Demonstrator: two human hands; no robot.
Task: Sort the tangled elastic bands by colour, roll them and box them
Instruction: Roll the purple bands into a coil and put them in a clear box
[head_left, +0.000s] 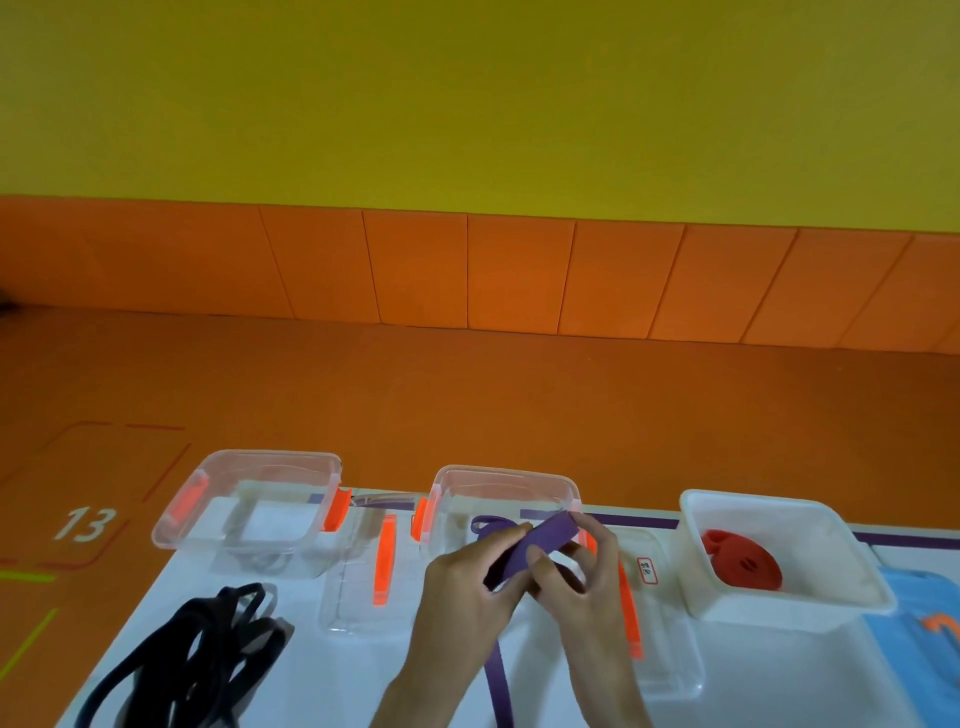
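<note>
Both my hands hold a purple elastic band (540, 543) just in front of the middle clear box (504, 480). My left hand (462, 587) grips its folded part from the left, and my right hand (576, 566) pinches it from the right. A loose tail of the purple band (500, 680) hangs down to the table. Black bands (192, 654) lie tangled at the lower left. A rolled red band (740, 561) sits in the white box (831, 603) on the right. The left clear box (249, 462) holds no bands that I can see.
Two clear lids with orange clips (384, 566) (631, 623) lie flat on the white table, one between the clear boxes, one under my right hand. A blue object (924, 623) sits at the right edge. Orange floor and wall lie beyond the table.
</note>
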